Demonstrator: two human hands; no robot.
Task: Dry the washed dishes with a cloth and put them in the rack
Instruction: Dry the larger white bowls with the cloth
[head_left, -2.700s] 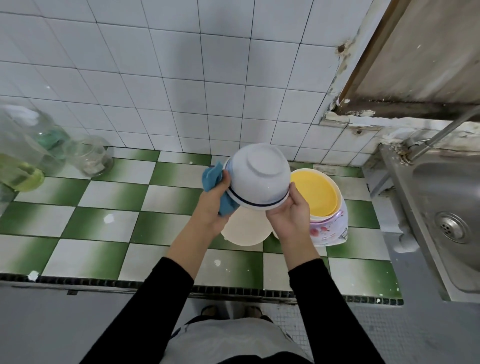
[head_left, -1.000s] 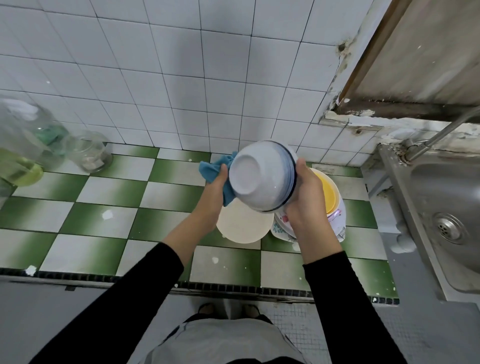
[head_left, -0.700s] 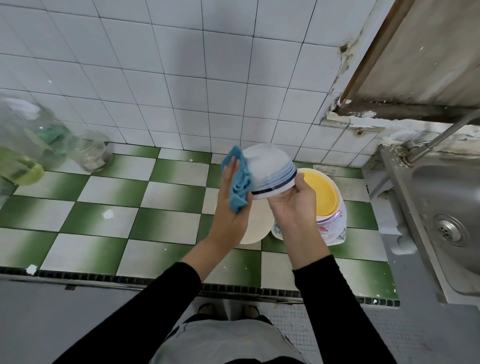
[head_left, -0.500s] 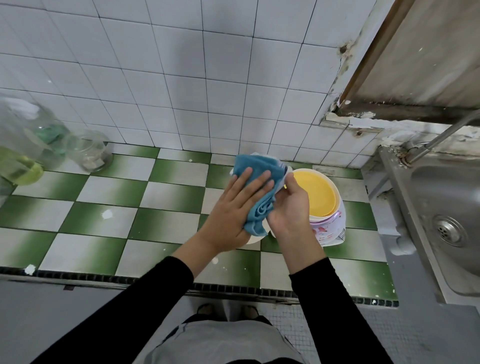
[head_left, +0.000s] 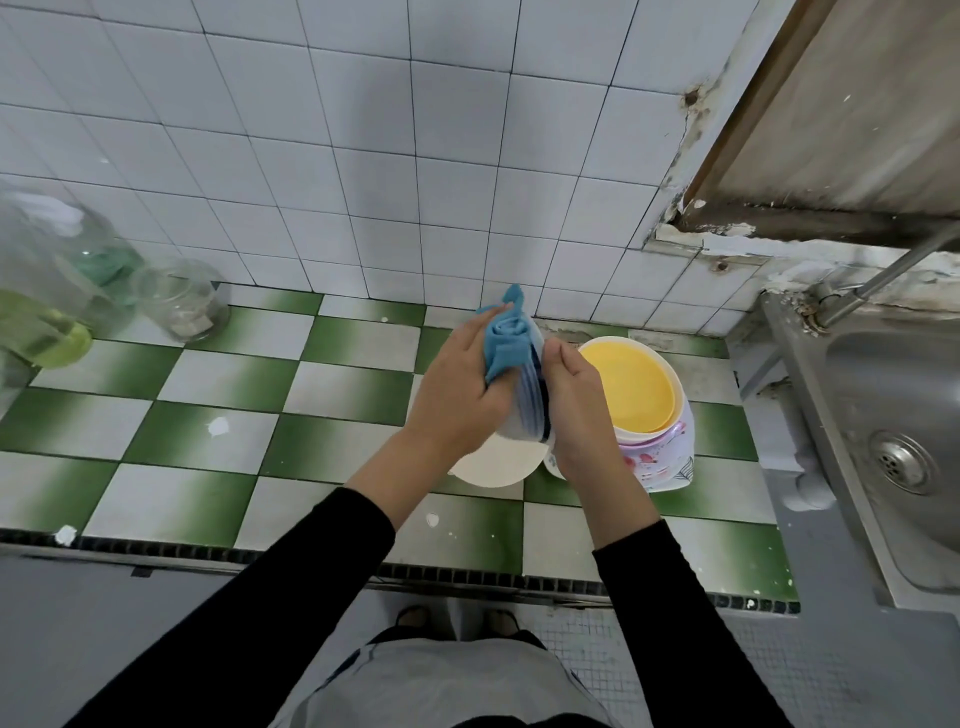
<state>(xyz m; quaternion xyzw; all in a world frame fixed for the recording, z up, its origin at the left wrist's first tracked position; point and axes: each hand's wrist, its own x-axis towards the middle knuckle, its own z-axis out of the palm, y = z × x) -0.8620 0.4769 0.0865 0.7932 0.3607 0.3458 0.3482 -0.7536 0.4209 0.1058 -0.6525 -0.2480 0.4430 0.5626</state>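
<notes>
Steel sink (head_left: 883, 415) right of yellow-lidded floral tub (head_left: 628, 387), cream plate (head_left: 491, 465) left, white blue-banded ceramic bowl (head_left: 525, 410) just left of tub, half-hidden, on edge, rim toward tub, left grip (head_left: 462, 395) clutching blue cloth (head_left: 506, 340), right grip (head_left: 576, 410) clasping bowl.

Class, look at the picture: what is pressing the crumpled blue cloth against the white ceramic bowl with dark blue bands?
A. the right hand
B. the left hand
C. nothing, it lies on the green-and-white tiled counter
B: the left hand grips the blue cloth against the white bowl, while the right hand holds the bowl's rim.
</notes>
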